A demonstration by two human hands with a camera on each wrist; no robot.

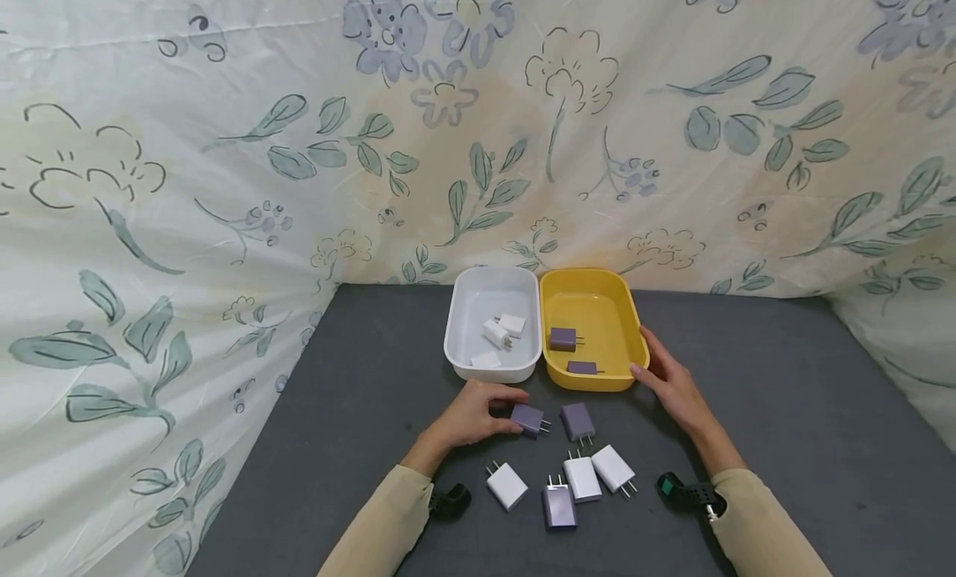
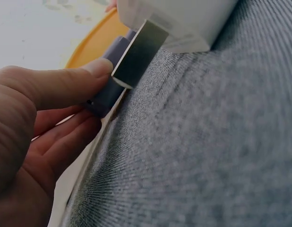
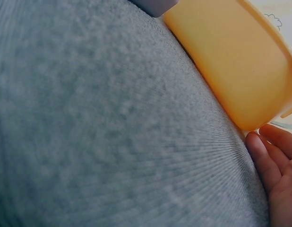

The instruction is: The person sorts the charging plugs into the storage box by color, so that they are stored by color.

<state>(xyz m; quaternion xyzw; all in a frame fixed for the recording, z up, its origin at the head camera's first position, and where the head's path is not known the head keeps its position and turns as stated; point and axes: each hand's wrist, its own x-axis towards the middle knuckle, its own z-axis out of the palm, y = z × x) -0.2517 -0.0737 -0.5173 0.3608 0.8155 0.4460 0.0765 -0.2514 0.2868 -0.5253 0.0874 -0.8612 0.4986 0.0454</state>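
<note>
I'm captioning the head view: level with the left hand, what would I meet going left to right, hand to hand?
Left hand → held purple wall charger → loose purple wall charger → right hand.

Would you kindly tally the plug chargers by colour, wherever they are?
White chargers: 6 (3 in the white bin, 3 on the table)
Purple chargers: 5 (2 in the yellow bin, 2 on the table, 1 in the left hand)
Total: 11
</note>
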